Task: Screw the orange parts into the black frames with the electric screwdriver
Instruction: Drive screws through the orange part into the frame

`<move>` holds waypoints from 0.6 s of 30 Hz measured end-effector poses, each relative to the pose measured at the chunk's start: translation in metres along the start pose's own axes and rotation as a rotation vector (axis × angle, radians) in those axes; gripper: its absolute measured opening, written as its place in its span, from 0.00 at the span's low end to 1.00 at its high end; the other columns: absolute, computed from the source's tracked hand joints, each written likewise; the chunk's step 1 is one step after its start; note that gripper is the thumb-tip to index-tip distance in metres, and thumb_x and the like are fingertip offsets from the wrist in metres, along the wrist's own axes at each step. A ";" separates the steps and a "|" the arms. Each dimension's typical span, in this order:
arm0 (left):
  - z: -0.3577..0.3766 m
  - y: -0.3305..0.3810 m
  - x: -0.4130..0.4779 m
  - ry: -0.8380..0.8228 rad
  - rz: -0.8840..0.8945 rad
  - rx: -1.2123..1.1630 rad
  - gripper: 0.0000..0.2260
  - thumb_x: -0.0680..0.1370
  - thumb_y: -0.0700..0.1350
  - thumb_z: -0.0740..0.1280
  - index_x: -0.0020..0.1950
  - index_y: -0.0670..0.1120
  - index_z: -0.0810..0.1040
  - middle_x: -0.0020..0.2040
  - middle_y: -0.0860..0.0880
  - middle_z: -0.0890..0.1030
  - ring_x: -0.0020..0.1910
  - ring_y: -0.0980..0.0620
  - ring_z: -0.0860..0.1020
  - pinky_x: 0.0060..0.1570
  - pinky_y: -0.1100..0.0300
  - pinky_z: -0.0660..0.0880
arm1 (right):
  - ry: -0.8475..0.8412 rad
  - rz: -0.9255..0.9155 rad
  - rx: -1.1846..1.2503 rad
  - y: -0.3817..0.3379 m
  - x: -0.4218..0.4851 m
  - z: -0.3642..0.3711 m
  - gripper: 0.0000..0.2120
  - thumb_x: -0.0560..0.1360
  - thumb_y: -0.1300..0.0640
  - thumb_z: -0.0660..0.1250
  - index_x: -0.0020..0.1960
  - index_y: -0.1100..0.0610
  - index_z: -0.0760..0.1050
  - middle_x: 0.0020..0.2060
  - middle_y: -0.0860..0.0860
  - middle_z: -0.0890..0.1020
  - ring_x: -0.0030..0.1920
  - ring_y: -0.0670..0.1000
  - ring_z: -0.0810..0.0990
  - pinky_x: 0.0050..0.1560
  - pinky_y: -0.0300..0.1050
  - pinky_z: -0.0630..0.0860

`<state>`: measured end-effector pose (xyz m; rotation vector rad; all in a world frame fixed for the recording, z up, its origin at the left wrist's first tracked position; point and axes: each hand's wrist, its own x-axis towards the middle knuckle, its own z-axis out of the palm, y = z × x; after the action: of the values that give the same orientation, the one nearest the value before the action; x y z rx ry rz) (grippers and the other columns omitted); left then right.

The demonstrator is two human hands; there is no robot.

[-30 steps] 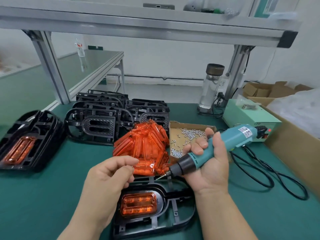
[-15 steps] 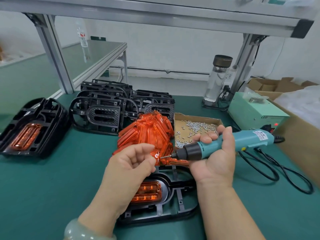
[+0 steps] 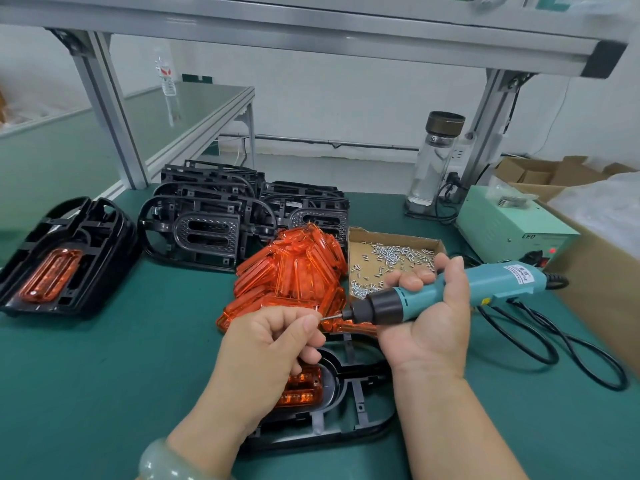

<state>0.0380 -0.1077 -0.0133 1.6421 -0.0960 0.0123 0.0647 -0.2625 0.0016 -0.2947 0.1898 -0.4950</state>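
My right hand [image 3: 429,327] grips the teal electric screwdriver [image 3: 450,289], held level with its bit pointing left. My left hand [image 3: 273,344] has its fingers curled, and thumb and forefinger meet the bit tip, pinching something too small to make out. Below both hands lies a black frame [image 3: 353,410] with an orange part [image 3: 304,389] seated in it, partly hidden by my left hand. A heap of loose orange parts [image 3: 294,271] lies just behind. A cardboard tray of screws [image 3: 391,261] sits beside the heap.
Stacked black frames [image 3: 207,216] stand at the back. A frame holding an orange part [image 3: 65,258] lies at the left. A green power box [image 3: 512,226], a glass bottle [image 3: 436,157] and cardboard boxes [image 3: 595,271] fill the right. The black cable [image 3: 561,348] loops on the mat.
The screwdriver has swung from pointing down at the frame to level. My left hand has risen to meet the bit tip. The view has tilted slightly down.
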 end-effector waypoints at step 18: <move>0.001 -0.003 -0.001 -0.013 0.027 0.046 0.09 0.75 0.40 0.68 0.36 0.47 0.82 0.31 0.48 0.82 0.25 0.60 0.76 0.26 0.70 0.71 | -0.003 -0.010 -0.029 0.004 -0.004 0.002 0.07 0.75 0.52 0.68 0.42 0.52 0.72 0.27 0.45 0.70 0.23 0.44 0.69 0.33 0.37 0.76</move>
<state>0.0376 -0.1082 -0.0166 1.6874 -0.1288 0.0243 0.0637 -0.2573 0.0027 -0.3246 0.1924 -0.5022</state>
